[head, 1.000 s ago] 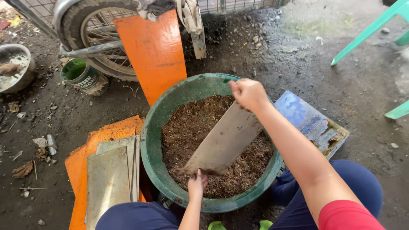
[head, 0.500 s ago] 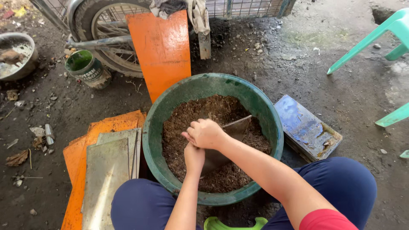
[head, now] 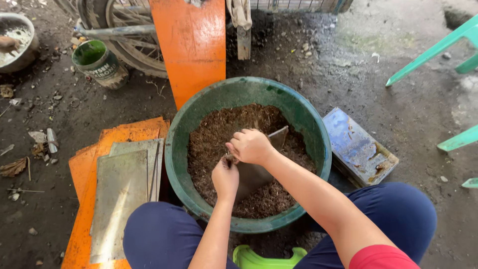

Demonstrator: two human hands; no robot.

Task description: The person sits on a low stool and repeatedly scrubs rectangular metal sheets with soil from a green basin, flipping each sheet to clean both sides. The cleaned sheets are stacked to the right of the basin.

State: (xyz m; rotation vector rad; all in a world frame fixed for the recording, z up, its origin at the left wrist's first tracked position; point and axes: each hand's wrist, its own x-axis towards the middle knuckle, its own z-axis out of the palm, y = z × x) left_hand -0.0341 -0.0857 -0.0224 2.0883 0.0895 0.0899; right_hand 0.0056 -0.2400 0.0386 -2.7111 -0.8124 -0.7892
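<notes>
Compared with a second ago, the metal sheet (head: 259,169) is lying lower in the green basin (head: 199,114) at frame centre, both hands now closing on it: left hand (head: 225,178) and right hand (head: 251,146) gripping its lower-left end, long axis pointing upper right.

There is just 1 view, from a camera on the person's head. It looks steeply down and slightly forward, close over the green basin (head: 199,119) between the knees. The dirt floor (head: 398,55) fills the frame's upper part. Beyond the orange board (head: 191,45), probably a wheel, cut off.
</notes>
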